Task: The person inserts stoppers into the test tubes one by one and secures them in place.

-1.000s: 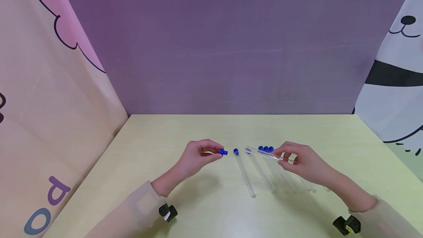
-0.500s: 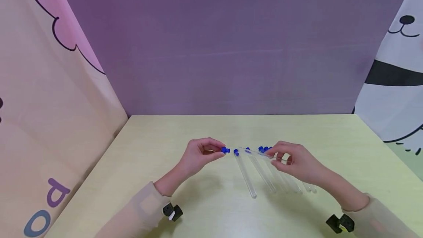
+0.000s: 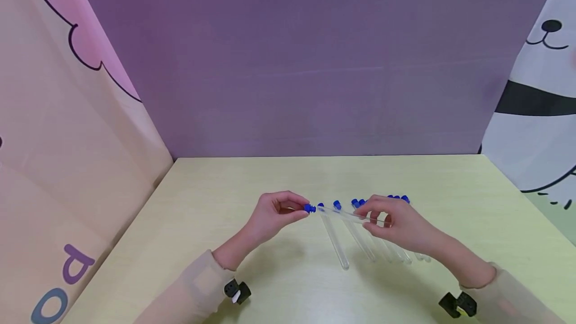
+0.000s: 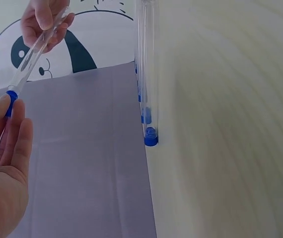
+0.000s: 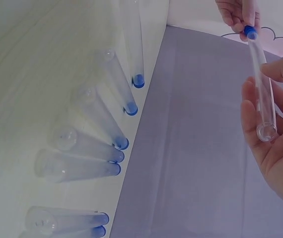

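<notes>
A blue test tube cap is pinched between the thumb and fingers of my left hand. Across from it, my right hand grips a clear test tube around its rear half, nearly level above the table. In the left wrist view the tube's mouth meets the cap; how deep the cap sits is hard to tell. The rounded tube bottom lies near the right palm. Below the hands, a capped test tube lies closest to the left hand.
Several more capped tubes lie fanned in a row on the pale table, blue ends toward the back. My right hand hides part of this row in the head view. A purple backdrop stands behind the table's far edge.
The right hand has moved left with the tube, bringing its mouth up to the cap. The left hand has shifted slightly right, still pinching the cap.
</notes>
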Motion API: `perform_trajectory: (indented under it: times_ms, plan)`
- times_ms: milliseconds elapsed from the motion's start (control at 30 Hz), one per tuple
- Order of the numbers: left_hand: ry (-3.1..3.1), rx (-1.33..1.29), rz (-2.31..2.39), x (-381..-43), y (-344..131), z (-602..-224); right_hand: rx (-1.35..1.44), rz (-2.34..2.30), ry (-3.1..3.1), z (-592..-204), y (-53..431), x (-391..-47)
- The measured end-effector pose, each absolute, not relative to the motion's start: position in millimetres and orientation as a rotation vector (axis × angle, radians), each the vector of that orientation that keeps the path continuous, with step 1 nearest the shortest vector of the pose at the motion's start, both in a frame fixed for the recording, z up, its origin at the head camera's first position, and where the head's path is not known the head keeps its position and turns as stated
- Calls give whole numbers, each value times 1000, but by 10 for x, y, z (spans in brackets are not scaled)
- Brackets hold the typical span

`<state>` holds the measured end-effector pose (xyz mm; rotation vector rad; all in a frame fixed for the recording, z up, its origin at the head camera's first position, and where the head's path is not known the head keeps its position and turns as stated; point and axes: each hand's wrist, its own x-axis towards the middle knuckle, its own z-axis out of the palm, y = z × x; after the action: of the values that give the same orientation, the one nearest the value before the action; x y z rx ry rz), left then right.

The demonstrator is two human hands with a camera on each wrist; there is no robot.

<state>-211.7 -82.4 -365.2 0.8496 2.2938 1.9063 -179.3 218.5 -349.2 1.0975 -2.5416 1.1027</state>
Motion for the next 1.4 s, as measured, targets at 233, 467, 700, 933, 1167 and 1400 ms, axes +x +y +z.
perform_trajectory:
  times_ms: [233,467,700,933,1167,1400]
  plan:
    - [2301,860,1887,-2109,-823,-3667,1128,1065,-2526,-3491,2150,-1795]
    - [2286,870,1878,-2096,-814,-3692,1121,1062,-2547,-3522,2125,-1791]
    - [2256,931,1880,-2078,-790,-3732,1083,1088,-2515,-3563,2078,-1799]
    - [2214,937,1924,-2071,-766,-3792,1104,1098,-2435,-3589,1986,-1790]
    - [2060,876,2006,-2091,-771,-3825,1135,1087,-2377,-3573,1956,-1770]
    - [1905,860,2090,-2060,-764,-3830,1131,1172,-2355,-3584,1937,-1716]
